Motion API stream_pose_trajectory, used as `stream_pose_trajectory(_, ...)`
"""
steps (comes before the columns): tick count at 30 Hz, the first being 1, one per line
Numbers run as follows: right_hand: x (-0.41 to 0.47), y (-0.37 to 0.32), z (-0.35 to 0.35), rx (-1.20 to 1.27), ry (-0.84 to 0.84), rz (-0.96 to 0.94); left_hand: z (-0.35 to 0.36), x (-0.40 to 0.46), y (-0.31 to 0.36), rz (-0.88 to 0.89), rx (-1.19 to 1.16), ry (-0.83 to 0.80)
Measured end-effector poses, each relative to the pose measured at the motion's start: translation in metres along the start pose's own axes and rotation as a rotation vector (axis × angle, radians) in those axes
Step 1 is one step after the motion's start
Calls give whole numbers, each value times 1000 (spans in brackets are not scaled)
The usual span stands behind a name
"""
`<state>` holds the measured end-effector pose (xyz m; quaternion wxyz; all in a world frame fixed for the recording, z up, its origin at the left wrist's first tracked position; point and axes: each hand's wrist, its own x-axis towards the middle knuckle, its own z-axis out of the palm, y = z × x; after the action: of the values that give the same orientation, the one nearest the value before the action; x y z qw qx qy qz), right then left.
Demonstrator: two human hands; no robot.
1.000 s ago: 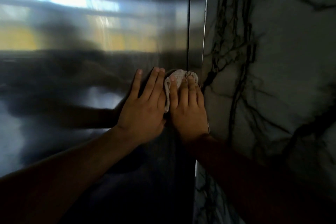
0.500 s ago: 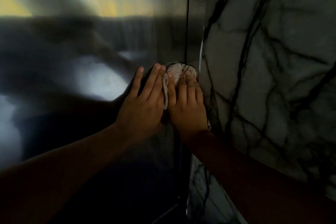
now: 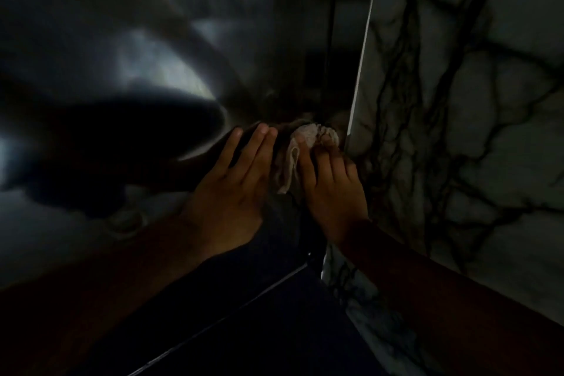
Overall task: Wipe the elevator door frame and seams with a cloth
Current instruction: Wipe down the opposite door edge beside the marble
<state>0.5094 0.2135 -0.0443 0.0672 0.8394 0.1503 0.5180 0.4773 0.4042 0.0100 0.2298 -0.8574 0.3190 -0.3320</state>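
Observation:
A crumpled white cloth [image 3: 306, 143] is pressed against the dark steel door frame strip [image 3: 348, 40], low down by the vertical seam [image 3: 331, 24]. My right hand [image 3: 332, 189] lies over the cloth with its fingers holding it to the metal. Just left of it my left hand [image 3: 232, 189] rests flat on the shiny elevator door [image 3: 122, 70], fingers spread and nothing in it. Most of the cloth is hidden under my right fingers.
White marble wall with black veins [image 3: 473, 101] meets the frame on the right along a bright edge. The dark floor and the door sill line [image 3: 244, 302] show at the bottom. The scene is dim.
Both hands and the cloth have slid down the frame towards the floor. The view has tilted down, so the sill line has come into sight.

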Motion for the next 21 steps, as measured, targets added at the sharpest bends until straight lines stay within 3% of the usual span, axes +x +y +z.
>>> stream_pose_trajectory(6,-23,-14,23,-41,65,62,33,-36,25,49,-3,-99)
stream_pose_trajectory(11,-59,-24,37,-26,13,60,51,-56,52,47,15,-228)
stream_pose_trajectory(17,-116,-39,46,-23,-210,8,64,-78,65,112,7,-321)
stream_pose_trajectory(21,-136,-58,34,36,-509,65,63,-88,70,125,-34,-337)
